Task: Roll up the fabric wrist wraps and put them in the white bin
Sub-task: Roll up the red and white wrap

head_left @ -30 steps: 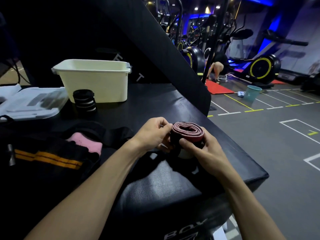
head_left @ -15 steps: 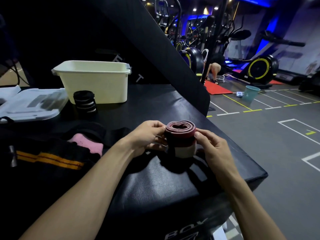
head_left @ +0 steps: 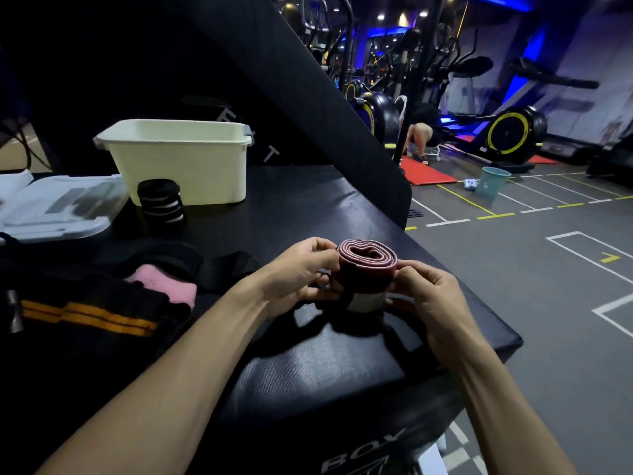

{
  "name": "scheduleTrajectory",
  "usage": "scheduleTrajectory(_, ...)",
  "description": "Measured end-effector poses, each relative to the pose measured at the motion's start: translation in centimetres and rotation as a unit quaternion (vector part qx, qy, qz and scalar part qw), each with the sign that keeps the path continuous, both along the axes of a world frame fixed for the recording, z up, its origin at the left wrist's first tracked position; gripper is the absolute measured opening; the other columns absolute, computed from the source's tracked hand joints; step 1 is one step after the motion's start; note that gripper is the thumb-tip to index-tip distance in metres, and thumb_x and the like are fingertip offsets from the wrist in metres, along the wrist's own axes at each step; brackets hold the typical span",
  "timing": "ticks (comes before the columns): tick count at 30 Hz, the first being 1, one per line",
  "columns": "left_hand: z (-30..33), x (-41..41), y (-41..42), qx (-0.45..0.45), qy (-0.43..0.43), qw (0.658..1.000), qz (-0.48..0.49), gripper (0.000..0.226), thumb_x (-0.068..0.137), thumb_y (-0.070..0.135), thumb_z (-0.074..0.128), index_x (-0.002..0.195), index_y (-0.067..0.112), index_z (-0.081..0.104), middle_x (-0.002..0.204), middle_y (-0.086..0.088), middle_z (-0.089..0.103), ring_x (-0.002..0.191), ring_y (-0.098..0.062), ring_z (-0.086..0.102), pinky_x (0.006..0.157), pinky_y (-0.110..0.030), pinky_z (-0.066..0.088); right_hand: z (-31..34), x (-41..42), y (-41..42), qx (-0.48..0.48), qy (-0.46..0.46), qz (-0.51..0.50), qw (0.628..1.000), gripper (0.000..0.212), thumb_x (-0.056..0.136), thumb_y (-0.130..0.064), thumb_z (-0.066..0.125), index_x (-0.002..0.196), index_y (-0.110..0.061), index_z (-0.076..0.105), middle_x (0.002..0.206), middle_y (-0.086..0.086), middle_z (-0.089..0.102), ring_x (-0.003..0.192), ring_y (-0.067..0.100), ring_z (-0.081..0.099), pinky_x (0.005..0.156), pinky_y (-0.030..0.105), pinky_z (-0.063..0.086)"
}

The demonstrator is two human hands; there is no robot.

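Observation:
A dark red wrist wrap [head_left: 365,269], wound into a roll with a white patch low on its side, stands upright on the black padded box [head_left: 308,365]. My left hand [head_left: 298,272] grips its left side and my right hand [head_left: 428,296] pinches its right side. A black loose tail hangs from the roll between my hands. The white bin [head_left: 178,162] stands at the back left. A rolled black wrap with white stripes [head_left: 160,204] sits just in front of the bin.
A pile of unrolled wraps, black with orange stripes [head_left: 89,317] and pink [head_left: 164,286], lies at my left. A clear plastic lid [head_left: 51,210] rests at the far left. The box edge drops to the gym floor on the right. A slanted black pad [head_left: 308,80] rises behind.
The roll has turned from tilted in both hands to standing upright on the box. My right hand has shifted to its right side, and my left hand stays on its left.

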State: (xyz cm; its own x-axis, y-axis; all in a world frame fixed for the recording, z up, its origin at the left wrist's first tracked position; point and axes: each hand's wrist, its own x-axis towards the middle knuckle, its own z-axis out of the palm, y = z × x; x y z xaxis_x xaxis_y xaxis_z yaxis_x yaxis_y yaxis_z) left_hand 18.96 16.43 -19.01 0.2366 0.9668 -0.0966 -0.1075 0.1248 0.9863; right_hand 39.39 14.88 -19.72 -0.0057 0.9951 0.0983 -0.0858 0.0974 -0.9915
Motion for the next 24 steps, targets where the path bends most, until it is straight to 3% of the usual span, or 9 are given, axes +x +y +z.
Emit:
scheduleTrajectory(8,0.0,0.6,0.1,0.006,0.023,0.999,0.030,0.026,0.092,-0.008,0.057,0.105,0.013,0.051,0.079,-0.007,0.053,0.051,-0.011,0.049,0.058,-0.032,0.060,0.2,-0.4,0.7,-0.021,-0.018,0.013,1.000,0.008,0.088,-0.004,0.066,0.085,-0.009,0.071,0.074,0.009,0.068,0.065,0.019,0.059,0.052,0.029,0.049)
scheduleTrajectory(12,0.2,0.7,-0.1,0.015,0.024,0.999,0.025,0.030,0.090,-0.005,0.055,0.112,0.015,0.054,0.076,-0.006,0.055,0.053,-0.012,0.050,0.063,-0.033,0.060,0.2,-0.2,0.7,-0.031,-0.007,0.006,0.999,0.013,0.090,-0.002,0.063,0.083,-0.010,0.070,0.074,0.010,0.066,0.062,0.018,0.059,0.049,0.027,0.048)
scheduleTrajectory(17,0.5,0.8,-0.2,0.059,0.062,0.995,0.060,0.026,0.091,-0.001,0.049,0.113,0.009,0.059,0.076,-0.007,0.057,0.055,-0.016,0.052,0.056,-0.032,0.058,-0.5,-0.3,0.6,-0.002,-0.015,-0.009,1.000,0.020,0.091,0.002,0.059,0.084,-0.011,0.073,0.078,0.008,0.069,0.071,0.019,0.062,0.059,0.031,0.053)
scheduleTrajectory(20,0.4,0.6,-0.3,0.079,0.081,0.991,0.078,0.018,0.097,0.004,0.051,0.111,0.005,0.062,0.080,-0.006,0.058,0.055,-0.014,0.055,0.046,-0.027,0.053,-0.7,-0.1,0.4,0.028,-0.041,-0.005,0.999,0.022,0.093,0.000,0.059,0.087,-0.014,0.075,0.085,0.005,0.074,0.077,0.013,0.066,0.060,0.027,0.055)
scheduleTrajectory(24,0.4,0.2,0.0,0.044,0.051,0.995,0.073,0.006,0.097,0.009,0.059,0.103,0.010,0.063,0.079,-0.006,0.059,0.056,-0.016,0.055,0.052,-0.032,0.057,-1.0,0.1,0.8,0.053,-0.082,0.007,0.995,0.026,0.095,-0.003,0.059,0.094,-0.021,0.077,0.095,0.000,0.077,0.090,0.013,0.069,0.072,0.033,0.056)
